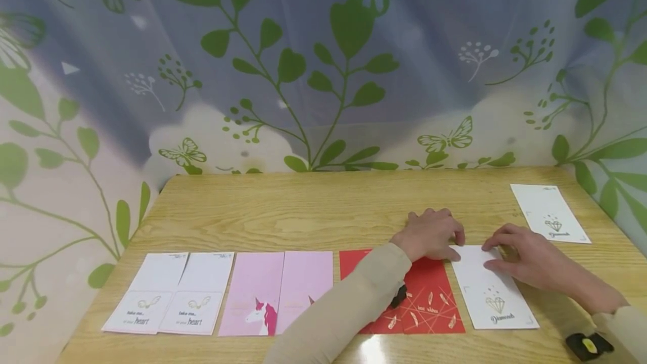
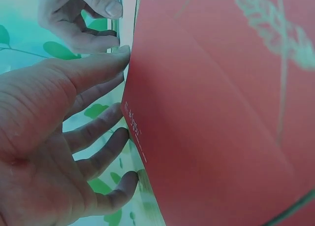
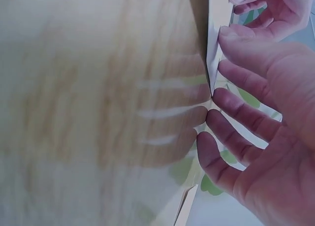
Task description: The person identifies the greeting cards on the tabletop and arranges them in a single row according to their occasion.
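In the head view, a white card printed with a gold diamond outline lies on the table between both hands. My left hand is at its upper left corner, thumb touching the card there, the other fingers loosely bent with tips down near the tabletop. My right hand lies over the card's upper right edge, thumb and forefinger touching its surface. In the right wrist view the white card appears nearly edge-on beside the right thumb. Left of it lie overlapping red cards with gold feathers, partly hidden by the left sleeve.
Another white diamond card lies at the back right of the wooden table. To the left are two pink unicorn cards and two white cards with wings. A patterned curtain hangs behind the table.
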The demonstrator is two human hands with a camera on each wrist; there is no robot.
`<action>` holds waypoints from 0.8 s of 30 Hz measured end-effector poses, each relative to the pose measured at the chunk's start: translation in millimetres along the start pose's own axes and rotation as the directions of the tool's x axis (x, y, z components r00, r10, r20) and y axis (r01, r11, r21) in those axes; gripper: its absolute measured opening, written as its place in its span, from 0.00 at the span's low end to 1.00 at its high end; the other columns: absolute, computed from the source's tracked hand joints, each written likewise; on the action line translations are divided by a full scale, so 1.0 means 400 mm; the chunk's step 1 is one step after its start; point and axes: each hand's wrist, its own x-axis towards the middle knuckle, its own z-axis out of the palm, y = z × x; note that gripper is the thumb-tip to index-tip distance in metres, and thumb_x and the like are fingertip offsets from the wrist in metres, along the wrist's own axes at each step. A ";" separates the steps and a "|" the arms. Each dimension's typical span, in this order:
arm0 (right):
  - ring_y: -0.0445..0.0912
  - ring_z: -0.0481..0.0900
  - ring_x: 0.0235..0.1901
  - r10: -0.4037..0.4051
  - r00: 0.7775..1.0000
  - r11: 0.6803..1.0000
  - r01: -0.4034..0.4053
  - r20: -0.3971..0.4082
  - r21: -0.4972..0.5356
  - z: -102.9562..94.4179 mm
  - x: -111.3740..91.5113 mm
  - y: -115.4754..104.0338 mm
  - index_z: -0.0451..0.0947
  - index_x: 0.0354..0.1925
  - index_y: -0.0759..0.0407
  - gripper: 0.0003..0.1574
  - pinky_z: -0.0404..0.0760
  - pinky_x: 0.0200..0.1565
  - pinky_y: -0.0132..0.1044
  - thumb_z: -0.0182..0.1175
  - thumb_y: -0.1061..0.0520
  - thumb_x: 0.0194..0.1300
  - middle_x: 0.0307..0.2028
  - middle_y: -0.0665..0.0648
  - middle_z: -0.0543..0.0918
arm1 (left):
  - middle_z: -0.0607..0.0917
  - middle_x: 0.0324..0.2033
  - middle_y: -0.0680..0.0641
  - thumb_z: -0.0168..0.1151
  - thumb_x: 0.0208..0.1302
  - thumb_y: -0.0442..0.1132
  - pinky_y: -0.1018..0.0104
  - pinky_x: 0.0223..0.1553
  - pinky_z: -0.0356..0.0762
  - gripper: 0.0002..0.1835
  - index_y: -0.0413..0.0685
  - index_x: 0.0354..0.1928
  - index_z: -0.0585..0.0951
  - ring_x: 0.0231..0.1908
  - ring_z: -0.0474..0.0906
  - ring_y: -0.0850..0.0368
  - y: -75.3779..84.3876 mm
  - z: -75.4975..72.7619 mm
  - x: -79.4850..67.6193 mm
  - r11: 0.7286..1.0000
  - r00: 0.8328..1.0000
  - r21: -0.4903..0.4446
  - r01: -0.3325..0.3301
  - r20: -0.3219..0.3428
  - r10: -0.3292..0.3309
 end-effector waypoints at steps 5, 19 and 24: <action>0.34 0.77 0.38 0.017 1.000 1.000 -0.017 0.011 -0.006 0.000 -0.002 0.002 0.85 0.36 0.44 0.17 0.80 0.38 0.35 0.82 0.52 0.47 0.38 0.41 0.83 | 0.78 0.50 0.65 0.71 0.63 0.55 0.55 0.58 0.71 0.12 0.73 0.49 0.85 0.51 0.71 0.64 -0.001 0.002 -0.001 1.000 1.000 -0.016 -0.009 0.000 0.009; 0.33 0.78 0.39 0.001 1.000 1.000 -0.001 -0.020 -0.005 0.005 -0.002 0.010 0.84 0.36 0.40 0.18 0.80 0.39 0.35 0.82 0.52 0.47 0.38 0.40 0.82 | 0.78 0.51 0.65 0.72 0.63 0.54 0.56 0.57 0.70 0.12 0.72 0.47 0.85 0.53 0.72 0.64 -0.009 -0.001 -0.010 1.000 1.000 -0.021 -0.010 0.000 0.010; 0.33 0.78 0.39 0.005 1.000 1.000 -0.005 -0.024 -0.002 0.004 -0.004 0.011 0.84 0.37 0.39 0.18 0.79 0.39 0.35 0.82 0.52 0.48 0.38 0.40 0.83 | 0.78 0.51 0.65 0.69 0.65 0.54 0.54 0.58 0.69 0.10 0.72 0.47 0.85 0.53 0.72 0.64 -0.013 -0.001 -0.008 0.999 1.000 -0.041 -0.024 0.008 0.025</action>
